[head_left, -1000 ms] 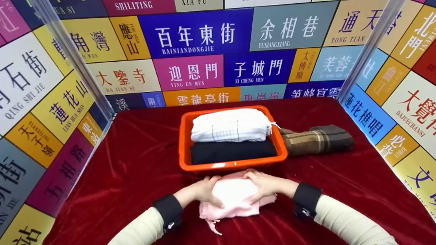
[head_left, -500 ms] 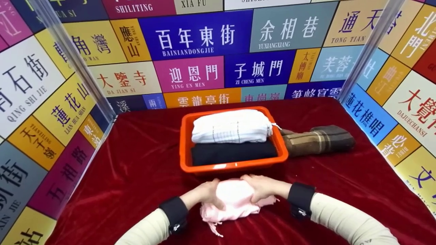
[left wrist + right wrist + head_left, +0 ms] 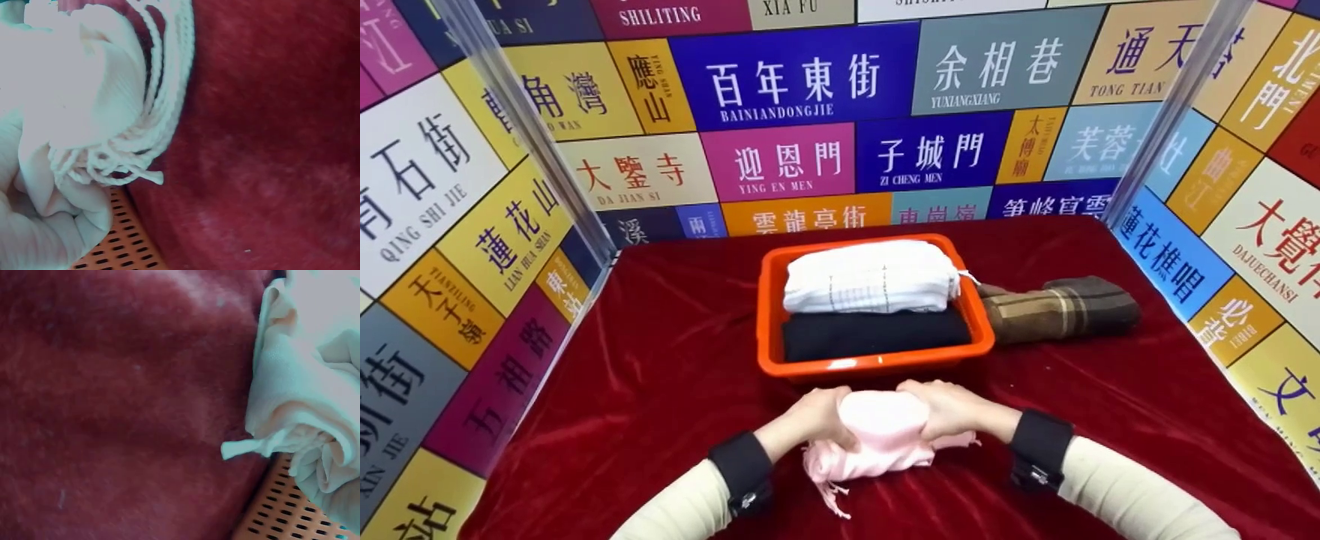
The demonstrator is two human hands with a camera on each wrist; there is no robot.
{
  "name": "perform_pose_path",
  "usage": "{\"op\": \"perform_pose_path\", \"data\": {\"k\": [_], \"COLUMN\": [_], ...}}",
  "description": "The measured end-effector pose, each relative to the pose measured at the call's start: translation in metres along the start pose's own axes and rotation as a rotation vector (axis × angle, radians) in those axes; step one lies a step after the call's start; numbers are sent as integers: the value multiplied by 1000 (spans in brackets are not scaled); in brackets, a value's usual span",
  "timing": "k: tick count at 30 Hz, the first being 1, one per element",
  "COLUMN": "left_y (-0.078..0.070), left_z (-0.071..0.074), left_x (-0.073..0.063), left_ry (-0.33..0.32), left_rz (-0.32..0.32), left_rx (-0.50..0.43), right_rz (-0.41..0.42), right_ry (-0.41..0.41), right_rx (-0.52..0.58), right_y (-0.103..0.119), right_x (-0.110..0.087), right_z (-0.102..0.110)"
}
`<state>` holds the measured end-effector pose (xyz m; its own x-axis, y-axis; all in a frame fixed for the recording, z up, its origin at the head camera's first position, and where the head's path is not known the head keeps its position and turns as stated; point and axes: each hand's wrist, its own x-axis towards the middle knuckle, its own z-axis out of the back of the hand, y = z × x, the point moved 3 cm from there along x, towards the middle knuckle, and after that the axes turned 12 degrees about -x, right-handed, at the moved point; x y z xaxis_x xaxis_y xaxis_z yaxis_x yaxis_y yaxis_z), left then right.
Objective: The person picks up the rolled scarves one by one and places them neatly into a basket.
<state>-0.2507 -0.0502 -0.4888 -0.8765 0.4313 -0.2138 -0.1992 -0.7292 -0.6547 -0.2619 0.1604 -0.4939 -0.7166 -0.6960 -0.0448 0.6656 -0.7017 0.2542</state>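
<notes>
A pink scarf [image 3: 883, 427] with fringed ends lies rolled into a thick bundle on the red cloth, in front of the orange basket [image 3: 877, 367]. From the left side my left hand [image 3: 819, 418] grips the roll, thumb on the near side. Opposite it, my right hand [image 3: 958, 411] holds the other end in the same way. In the left wrist view, curled fingers [image 3: 73, 230] tuck under the scarf, and its twisted fringe [image 3: 163, 112] hangs loose beside them. The right wrist view shows the scarf's folded layers [image 3: 304, 382] with one tassel sticking out.
Inside the basket sit a folded white cloth [image 3: 870, 277] with fringe and a dark folded cloth [image 3: 877, 336]. A brown plaid rolled cloth [image 3: 1061, 309] lies right of the basket. Sign-covered panels [image 3: 791, 75] enclose the red velvet-covered table [image 3: 675, 360] at the back and sides.
The pink scarf's far part has been rolled in, so the bundle is more compact and thicker. Both hands have shifted slightly and keep hold of its ends.
</notes>
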Motion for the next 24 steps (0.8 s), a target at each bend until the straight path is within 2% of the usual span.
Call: {"op": "perform_pose_path", "data": {"k": [5,8,11,14,17,20,24], "left_y": [-15,-26,-38,-49,-57,-61,-57], "left_z": [13,26,44,68,95,117,132], "left_x": [-9,-17,-23,-25,-17,-2,22], "left_ry": [-35,-59,-87,-129,-176,-227,-282], "left_rz": [-40,-64,-95,-100,-73,-62,-50], "left_rx": [5,-7,-5,-2,-14,-51,-55], "right_rz": [7,11,27,37,34,26,-10], "right_ry": [-53,-88,-137,-190,-231,-261,-295], "right_rx": [-21,-20,-13,-6,-4,-1,-45], "right_y": [8,14,20,22,17,5,-13], "right_x": [-8,-12,-13,-8,3,20,43], "right_z": [23,42,65,89,112,129,137]}}
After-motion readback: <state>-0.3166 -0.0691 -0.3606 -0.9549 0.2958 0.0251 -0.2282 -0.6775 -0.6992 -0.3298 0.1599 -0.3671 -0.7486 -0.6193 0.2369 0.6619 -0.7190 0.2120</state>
